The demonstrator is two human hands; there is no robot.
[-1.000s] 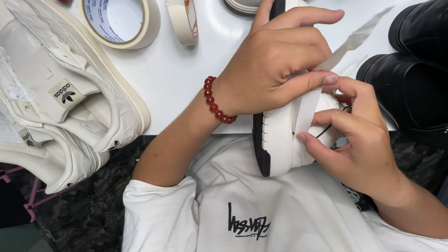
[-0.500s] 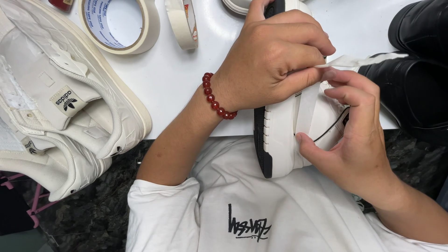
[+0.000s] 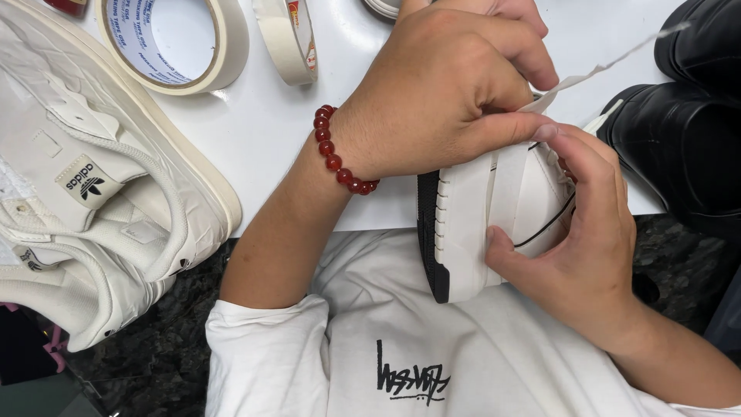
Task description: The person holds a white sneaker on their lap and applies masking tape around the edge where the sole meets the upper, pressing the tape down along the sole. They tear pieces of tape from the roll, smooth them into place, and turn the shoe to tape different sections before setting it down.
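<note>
Both hands shifted slightly — left hand gripped the white shoe, right hand pinched the tape strip closed against its sole.

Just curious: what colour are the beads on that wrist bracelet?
Dark red, glossy beads on the bracelet, seen in the head view.

A single head-worn camera looks steeply down and close at the white table's near edge, both hands and the wearer's own shirt filling the frame.

White table carries tape rolls, white sneakers, black shoes
</note>
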